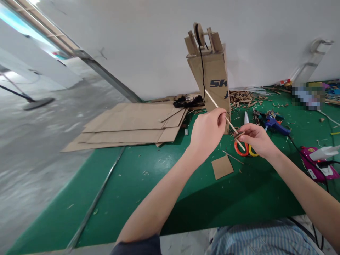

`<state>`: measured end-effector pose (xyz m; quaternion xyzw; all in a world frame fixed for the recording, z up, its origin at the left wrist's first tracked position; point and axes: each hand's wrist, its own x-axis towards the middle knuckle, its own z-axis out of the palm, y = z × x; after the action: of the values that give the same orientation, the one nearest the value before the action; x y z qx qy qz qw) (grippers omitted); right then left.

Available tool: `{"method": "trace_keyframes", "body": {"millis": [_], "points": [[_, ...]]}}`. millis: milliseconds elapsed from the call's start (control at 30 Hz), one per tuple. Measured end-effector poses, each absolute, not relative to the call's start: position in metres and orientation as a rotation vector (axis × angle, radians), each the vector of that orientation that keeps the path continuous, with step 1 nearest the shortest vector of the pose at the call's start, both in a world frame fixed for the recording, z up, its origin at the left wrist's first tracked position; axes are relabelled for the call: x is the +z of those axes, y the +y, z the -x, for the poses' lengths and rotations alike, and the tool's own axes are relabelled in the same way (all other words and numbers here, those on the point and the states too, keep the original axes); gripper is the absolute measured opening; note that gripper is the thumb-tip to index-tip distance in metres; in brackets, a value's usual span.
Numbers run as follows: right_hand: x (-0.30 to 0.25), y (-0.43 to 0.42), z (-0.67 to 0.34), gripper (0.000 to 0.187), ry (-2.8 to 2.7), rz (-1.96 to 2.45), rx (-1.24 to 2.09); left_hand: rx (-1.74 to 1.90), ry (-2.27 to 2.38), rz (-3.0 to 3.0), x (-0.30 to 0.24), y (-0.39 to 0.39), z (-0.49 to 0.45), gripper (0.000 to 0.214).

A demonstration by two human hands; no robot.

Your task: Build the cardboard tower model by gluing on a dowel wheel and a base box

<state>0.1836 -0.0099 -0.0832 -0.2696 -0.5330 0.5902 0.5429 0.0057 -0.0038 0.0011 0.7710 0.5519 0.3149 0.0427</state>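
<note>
Wooden stick (212,100) sits in the air above the green-topped table (148,209), slanting down past the corner of a cardboard tower (212,76); the left hand (207,132) closes narrowly on it near the middle, a pinch that appears to steady it and leave its lower end free; the right hand (256,140) is narrow too, its fingertips (243,132) pinching a small wooden sliver (239,135) at or against the stick, though the exact contact is too small to tell; both hands meet at this lower end, probably so that the small piece can be controlled closely; just below lie orange-and-yellow scissors (236,148), with a knife blade (246,117) and a blue glue gun (276,124) close by, apparently kept within easy reach; a small cardboard square (222,167) lies nearer the person; flat cardboard sheets (127,127) are stacked farther left, away from the handwork; wood shavings (240,99) lie heaped behind the tower, which carries a wheel (199,34) and a black cord (202,67).
</note>
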Motion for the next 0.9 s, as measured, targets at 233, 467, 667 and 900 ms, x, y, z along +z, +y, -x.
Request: {"method": "trace_keyframes", "body": {"millis": [233,467,667,900], "points": [[-0.060,-0.028,-0.186,0.023,-1.527,0.652,1.181,1.182,1.484,-2.403,0.003,-0.013,-0.008,0.022],[-0.048,-0.037,-0.185,0.021,-1.695,0.695,0.818,1.349,1.303,-2.381,0.006,-0.018,-0.008,0.023],[-0.047,-0.037,-0.188,0.027,-1.704,0.653,0.735,1.369,1.261,-2.379,0.012,-0.025,-0.008,0.022],[-0.043,-0.039,-0.191,0.024,-1.651,0.666,0.744,1.373,1.150,-2.461,0.009,-0.030,-0.013,0.021]]}}
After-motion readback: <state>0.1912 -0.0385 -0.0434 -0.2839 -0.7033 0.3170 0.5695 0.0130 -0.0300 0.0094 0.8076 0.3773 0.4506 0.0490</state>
